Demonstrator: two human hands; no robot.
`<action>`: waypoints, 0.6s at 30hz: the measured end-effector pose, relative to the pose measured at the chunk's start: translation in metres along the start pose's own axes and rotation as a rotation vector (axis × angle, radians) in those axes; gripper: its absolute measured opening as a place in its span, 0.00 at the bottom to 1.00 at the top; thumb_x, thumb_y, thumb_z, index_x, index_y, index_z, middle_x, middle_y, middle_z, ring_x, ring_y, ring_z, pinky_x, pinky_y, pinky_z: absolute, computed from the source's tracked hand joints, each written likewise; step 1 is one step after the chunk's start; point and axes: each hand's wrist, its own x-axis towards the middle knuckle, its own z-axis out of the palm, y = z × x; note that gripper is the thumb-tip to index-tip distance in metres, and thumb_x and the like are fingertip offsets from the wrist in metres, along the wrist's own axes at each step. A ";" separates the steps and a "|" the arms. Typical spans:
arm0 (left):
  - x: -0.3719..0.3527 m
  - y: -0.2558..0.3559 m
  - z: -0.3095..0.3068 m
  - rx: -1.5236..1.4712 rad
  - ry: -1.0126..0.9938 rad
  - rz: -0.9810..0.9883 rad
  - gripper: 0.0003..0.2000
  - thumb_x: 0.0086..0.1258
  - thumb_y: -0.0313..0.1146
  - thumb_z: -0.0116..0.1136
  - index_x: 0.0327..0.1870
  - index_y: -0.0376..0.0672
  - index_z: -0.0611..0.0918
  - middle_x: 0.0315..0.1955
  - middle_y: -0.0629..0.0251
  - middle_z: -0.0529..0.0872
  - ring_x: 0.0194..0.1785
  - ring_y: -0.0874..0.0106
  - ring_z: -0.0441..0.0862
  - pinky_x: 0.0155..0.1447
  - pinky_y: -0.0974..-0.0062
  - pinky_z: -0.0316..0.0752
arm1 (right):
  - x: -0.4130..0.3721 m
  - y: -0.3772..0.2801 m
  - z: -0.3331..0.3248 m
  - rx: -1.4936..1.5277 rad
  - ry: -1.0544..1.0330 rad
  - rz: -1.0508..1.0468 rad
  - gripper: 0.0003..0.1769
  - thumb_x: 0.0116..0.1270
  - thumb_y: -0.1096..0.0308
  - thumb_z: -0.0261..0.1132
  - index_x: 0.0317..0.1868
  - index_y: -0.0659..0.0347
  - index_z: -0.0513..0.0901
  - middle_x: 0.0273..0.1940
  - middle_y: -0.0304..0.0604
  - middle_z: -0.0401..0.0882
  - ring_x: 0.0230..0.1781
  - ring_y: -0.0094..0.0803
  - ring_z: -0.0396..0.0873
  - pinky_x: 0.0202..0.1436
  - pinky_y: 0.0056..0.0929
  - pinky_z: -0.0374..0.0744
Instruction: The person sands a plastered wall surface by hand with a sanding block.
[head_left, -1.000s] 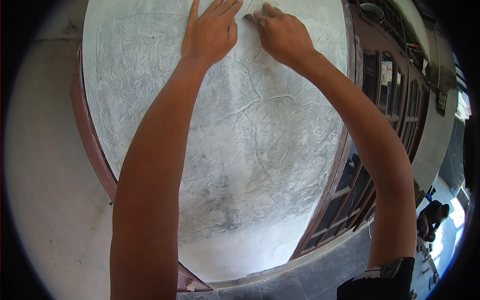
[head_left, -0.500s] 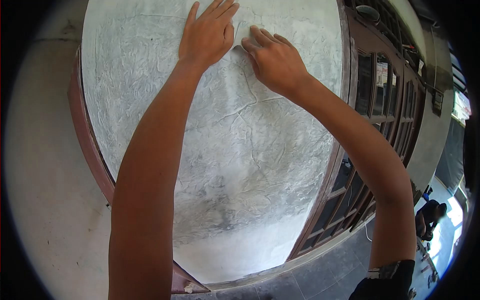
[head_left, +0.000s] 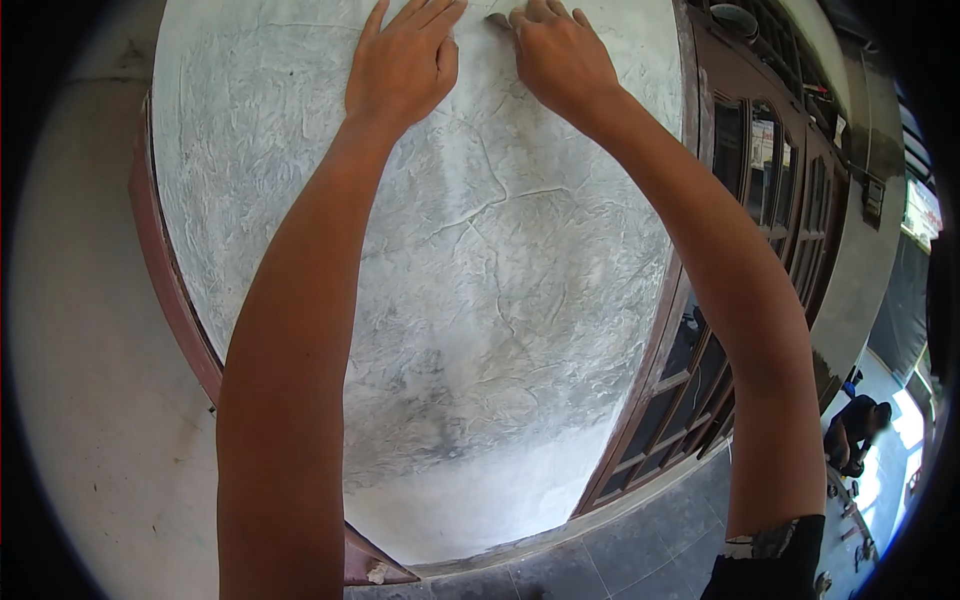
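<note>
My left hand (head_left: 400,62) lies flat on a rough, cracked grey-white plaster wall (head_left: 480,300), fingers spread and pointing up. Just to its right, my right hand (head_left: 560,55) presses against the same wall near the top of the view, its fingers curled around a small grey piece (head_left: 497,18) whose tip shows between the two hands. What the piece is cannot be made out. Both arms reach up and forward from the bottom of the view.
A brown wooden frame (head_left: 170,290) borders the plaster on the left. A wooden door with glass panes (head_left: 760,190) stands to the right. Grey floor tiles (head_left: 620,555) lie below. A person (head_left: 855,430) crouches far to the lower right.
My right hand slid down the wall with the grey piece half a second ago and is now back up near the top. The left hand stayed flat, shifting slightly left.
</note>
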 end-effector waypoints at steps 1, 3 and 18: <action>0.000 0.000 0.000 -0.005 0.012 0.007 0.21 0.77 0.29 0.46 0.67 0.35 0.81 0.72 0.55 0.79 0.80 0.60 0.69 0.85 0.52 0.54 | 0.017 0.001 0.001 0.074 -0.057 0.162 0.18 0.78 0.71 0.52 0.57 0.68 0.86 0.49 0.60 0.85 0.50 0.51 0.85 0.56 0.44 0.84; -0.001 -0.001 0.000 -0.009 0.021 0.013 0.21 0.77 0.29 0.47 0.67 0.35 0.82 0.72 0.54 0.79 0.80 0.59 0.69 0.85 0.51 0.54 | 0.009 -0.014 -0.006 0.047 -0.119 0.109 0.16 0.74 0.74 0.56 0.57 0.69 0.85 0.54 0.60 0.83 0.56 0.52 0.84 0.63 0.45 0.81; -0.002 0.000 -0.002 -0.028 0.034 0.004 0.21 0.77 0.31 0.48 0.66 0.34 0.82 0.72 0.53 0.79 0.79 0.59 0.70 0.85 0.51 0.55 | -0.043 -0.050 -0.001 0.034 0.111 -0.195 0.17 0.69 0.77 0.65 0.58 0.68 0.83 0.67 0.60 0.76 0.65 0.51 0.81 0.74 0.45 0.77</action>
